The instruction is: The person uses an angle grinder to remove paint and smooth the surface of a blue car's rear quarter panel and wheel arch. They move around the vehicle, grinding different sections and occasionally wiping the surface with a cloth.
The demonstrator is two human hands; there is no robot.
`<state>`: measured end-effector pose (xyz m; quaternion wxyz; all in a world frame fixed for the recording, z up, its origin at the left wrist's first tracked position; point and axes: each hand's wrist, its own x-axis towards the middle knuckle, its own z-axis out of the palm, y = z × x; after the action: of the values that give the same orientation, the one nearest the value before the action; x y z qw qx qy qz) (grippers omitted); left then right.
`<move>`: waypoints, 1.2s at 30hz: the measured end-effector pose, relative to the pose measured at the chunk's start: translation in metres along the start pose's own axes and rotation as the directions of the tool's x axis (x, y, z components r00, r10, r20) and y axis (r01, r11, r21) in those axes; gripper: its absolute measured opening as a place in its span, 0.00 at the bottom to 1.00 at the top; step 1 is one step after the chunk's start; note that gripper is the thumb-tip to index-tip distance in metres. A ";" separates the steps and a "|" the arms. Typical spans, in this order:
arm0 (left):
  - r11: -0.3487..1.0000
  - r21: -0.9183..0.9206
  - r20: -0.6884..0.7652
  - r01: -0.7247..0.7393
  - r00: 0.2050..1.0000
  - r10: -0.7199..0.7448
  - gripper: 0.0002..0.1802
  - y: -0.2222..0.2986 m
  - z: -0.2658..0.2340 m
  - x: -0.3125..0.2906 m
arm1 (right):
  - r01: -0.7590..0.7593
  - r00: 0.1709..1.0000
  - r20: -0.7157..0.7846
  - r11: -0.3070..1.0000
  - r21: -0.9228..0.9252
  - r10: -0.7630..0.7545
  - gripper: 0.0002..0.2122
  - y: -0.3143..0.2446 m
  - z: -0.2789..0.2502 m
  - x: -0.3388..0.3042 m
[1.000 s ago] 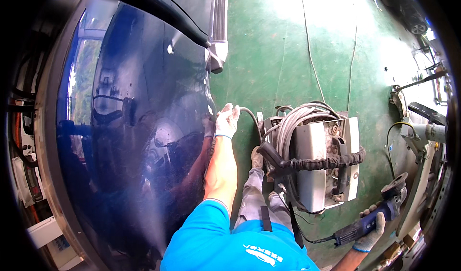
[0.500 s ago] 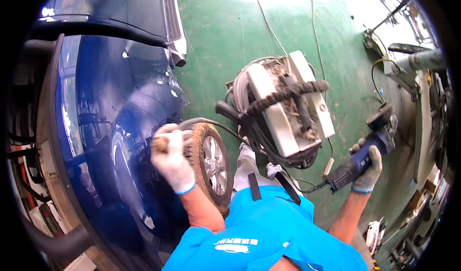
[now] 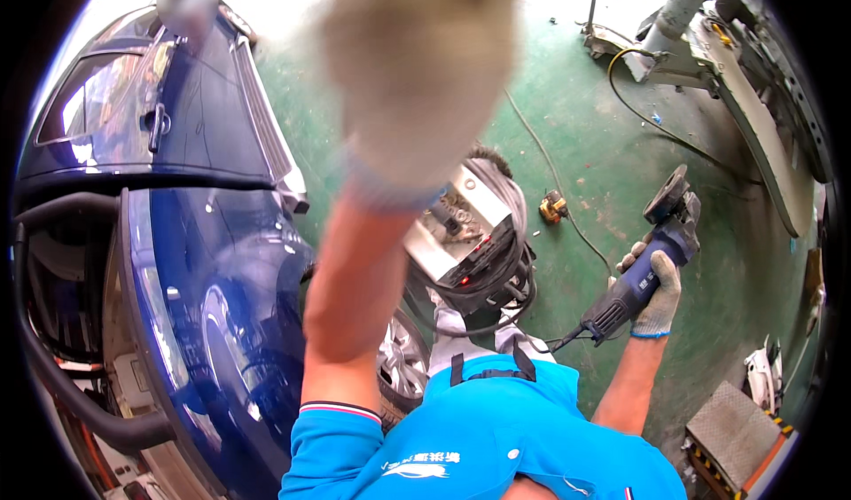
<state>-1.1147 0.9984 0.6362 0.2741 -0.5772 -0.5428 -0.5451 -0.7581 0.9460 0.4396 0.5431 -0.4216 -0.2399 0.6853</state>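
Observation:
My right hand [image 3: 660, 294], in a whitish work glove, is wrapped round the body of a dark blue angle grinder [image 3: 622, 303]. Its round dark disc points up and away from me, and a black cord leaves its rear end. My left hand [image 3: 417, 83], also gloved, is raised high and close to the camera. Motion smears its fingers, so what it holds, if anything, cannot be made out. Below and left of that arm lies the glossy blue body panel [image 3: 235, 269] of a vehicle, with a wheel [image 3: 399, 367] partly hidden behind the arm.
A wheeled machine with a white tray top and coiled hose [image 3: 514, 269] stands before my feet. Beside it on the green floor lie a cable [image 3: 538, 136] and a small yellow object [image 3: 553, 207]. Metal frames [image 3: 753, 119] stand far right; a step platform [image 3: 731, 416] is near right.
My left hand has risen from beside the blue panel toward the camera, now hiding part of the machine. My right hand keeps hold of the grinder. The view has shifted.

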 end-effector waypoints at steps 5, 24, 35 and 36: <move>0.958 -0.276 0.639 0.075 0.759 0.125 0.16 -0.019 0.173 -0.113 | 0.065 0.991 -0.126 0.991 0.116 -0.050 0.24 0.000 -0.042 -0.017; 0.973 0.227 0.651 -0.038 0.749 -0.123 0.32 -0.053 -0.061 -0.372 | -0.024 0.972 -0.230 0.990 0.138 0.056 0.23 0.036 -0.080 0.045; 0.989 0.109 0.648 -0.097 0.762 0.003 0.29 -0.152 -0.069 -0.321 | -0.017 0.999 -0.045 0.999 0.037 0.019 0.25 0.029 -0.054 0.049; 0.990 0.110 0.658 -0.087 0.753 -0.007 0.29 -0.169 -0.068 -0.320 | -0.007 0.999 -0.037 1.000 0.024 0.008 0.24 0.031 -0.048 0.047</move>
<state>-1.2348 0.8755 0.3111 0.1156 -0.7235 -0.6271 -0.2644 -0.7371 0.9757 0.3752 0.5499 -0.4286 -0.2201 0.6822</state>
